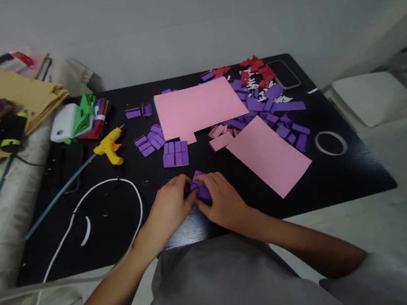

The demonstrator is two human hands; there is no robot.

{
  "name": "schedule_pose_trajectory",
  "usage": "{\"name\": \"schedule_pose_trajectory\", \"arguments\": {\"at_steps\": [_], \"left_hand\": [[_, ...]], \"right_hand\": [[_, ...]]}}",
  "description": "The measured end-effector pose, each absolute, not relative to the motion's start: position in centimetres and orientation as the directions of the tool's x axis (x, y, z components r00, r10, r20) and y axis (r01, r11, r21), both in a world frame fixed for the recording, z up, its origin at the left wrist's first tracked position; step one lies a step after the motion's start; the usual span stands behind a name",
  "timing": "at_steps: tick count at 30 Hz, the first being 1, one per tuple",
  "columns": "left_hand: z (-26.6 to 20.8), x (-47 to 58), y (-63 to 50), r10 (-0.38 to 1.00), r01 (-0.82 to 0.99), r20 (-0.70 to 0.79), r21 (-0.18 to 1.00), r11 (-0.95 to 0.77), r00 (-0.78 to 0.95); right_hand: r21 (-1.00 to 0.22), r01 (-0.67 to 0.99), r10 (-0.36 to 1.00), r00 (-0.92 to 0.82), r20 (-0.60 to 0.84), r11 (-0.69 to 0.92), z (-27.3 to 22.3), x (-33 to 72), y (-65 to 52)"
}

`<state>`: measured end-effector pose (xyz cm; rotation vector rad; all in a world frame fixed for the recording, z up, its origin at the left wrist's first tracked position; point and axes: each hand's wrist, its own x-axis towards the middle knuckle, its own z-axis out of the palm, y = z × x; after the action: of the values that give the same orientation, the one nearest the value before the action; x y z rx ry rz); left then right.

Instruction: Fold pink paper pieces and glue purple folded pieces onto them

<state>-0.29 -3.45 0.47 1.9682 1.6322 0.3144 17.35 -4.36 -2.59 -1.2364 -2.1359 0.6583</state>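
Note:
Close to the table's front edge, my left hand (170, 199) and my right hand (221, 197) meet over a piece of folded purple paper (204, 193). Both have their fingers closed on it, one from each side, and cover part of it. Just beyond lies a flat purple paper square (175, 154) with creased panels. More creased purple pieces (150, 139) lie behind that square. To the right of my hands rests a pink sheet (269, 156), tilted on the tabletop. A larger pink sheet (201, 107) lies farther back.
A yellow glue gun (109, 147) with a long glue stick lies left, near a white cable (137, 193). Purple strips (290, 126), red scraps (258, 70), a phone (285, 74) and a tape ring (331, 143) are on the right. Bundled strips (88, 117) sit back left.

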Motion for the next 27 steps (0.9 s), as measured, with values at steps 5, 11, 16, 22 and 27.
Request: {"name": "schedule_pose_trajectory", "arguments": {"at_steps": [5, 11, 16, 22, 27], "left_hand": [[0.8, -0.1, -3.3, 0.957, 0.848, -0.178, 0.519, -0.106, 0.228], [1.3, -0.5, -3.1, 0.941, 0.819, -0.212, 0.565, -0.101, 0.263], [1.4, -1.3, -3.0, 0.947, 0.757, -0.192, 0.649, -0.074, 0.258], [1.0, -1.7, -3.0, 0.954, 0.745, -0.135, 0.657, -0.115, 0.266], [1.0, -1.7, -3.0, 0.955, 0.717, -0.149, 0.692, -0.086, 0.258]], "right_hand": [[-0.675, 0.586, 0.882, -0.411, 0.230, 0.449, -2.5, 17.6, -4.4], [-0.697, 0.557, 0.873, -0.438, 0.216, 0.452, -2.4, 17.9, -4.3], [-0.712, 0.533, 0.857, -0.476, 0.194, 0.458, -2.0, 18.4, -3.9], [-0.673, 0.505, 0.793, -0.573, 0.208, 0.541, -1.6, 19.1, -3.3], [-0.629, 0.502, 0.752, -0.623, 0.213, 0.594, -1.7, 19.5, -3.3]]}}
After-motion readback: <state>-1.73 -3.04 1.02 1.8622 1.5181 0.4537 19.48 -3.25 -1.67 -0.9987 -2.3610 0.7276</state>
